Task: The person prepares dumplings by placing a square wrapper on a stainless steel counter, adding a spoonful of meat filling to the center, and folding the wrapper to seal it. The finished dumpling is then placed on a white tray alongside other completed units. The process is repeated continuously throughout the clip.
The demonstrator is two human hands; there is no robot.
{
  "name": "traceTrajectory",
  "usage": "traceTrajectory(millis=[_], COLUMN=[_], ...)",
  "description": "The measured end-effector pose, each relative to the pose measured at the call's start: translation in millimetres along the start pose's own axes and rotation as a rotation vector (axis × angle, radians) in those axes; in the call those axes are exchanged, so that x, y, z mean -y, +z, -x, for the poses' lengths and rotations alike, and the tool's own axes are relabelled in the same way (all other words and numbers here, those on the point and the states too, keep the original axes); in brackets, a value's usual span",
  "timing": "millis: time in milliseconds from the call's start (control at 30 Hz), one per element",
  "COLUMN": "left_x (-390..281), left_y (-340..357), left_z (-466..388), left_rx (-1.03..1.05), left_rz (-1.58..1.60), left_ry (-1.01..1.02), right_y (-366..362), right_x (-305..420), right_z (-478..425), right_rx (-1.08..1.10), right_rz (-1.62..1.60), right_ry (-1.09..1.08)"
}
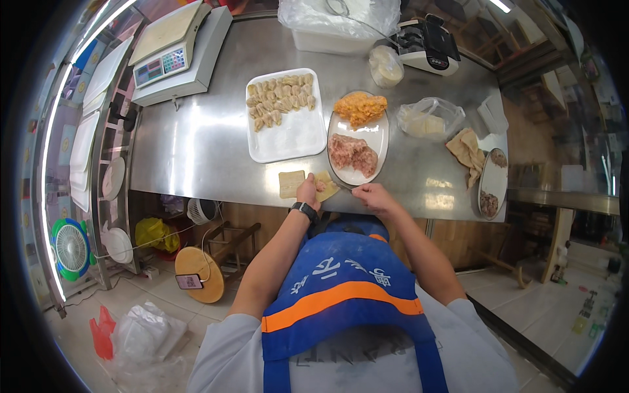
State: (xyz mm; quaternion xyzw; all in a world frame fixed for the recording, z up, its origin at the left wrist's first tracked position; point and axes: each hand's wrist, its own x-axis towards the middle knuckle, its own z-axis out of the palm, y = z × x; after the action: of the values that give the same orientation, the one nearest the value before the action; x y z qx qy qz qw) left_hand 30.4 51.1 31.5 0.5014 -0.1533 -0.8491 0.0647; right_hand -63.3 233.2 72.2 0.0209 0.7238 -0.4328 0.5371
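In my left hand lies a yellowish dough wrapper with a dab of pinkish minced filling on it. A stack of square wrappers rests on the steel table just left of that hand. My right hand grips a thin utensil, its end close to the wrapper; its exact kind is hard to make out. Beyond my hands, an oval plate bears raw minced meat and an orange filling. Beside it, a white tray holds rows of folded wontons.
A digital scale stands at the back left of the steel table. Along the back are a plastic-covered tub and a banknote counter. To the right lie a plastic bag, a cloth and another oval plate.
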Motion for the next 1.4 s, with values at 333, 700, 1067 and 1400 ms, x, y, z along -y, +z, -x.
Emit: traceTrajectory(millis=[333, 700, 1067, 1400], left_x=[-1, -23, -17, -18], left_y=[-1, 5, -14, -52], left_z=[-10, -10, -1, -20], left_rx=[0.122, 0.303, 0.21, 0.336], left_rz=[0.05, 0.0, 0.097, 0.111], left_ry=[0.006, 0.065, 0.069, 0.057], right_y=[59, 17, 0, 15], right_x=[12, 24, 9, 4], right_z=[37, 44, 6, -11], right_rx=[-0.291, -0.289, -0.472, -0.573], right_rz=[0.42, 0.24, 0.524, 0.542], right_ry=[-0.612, -0.611, -0.454, -0.507])
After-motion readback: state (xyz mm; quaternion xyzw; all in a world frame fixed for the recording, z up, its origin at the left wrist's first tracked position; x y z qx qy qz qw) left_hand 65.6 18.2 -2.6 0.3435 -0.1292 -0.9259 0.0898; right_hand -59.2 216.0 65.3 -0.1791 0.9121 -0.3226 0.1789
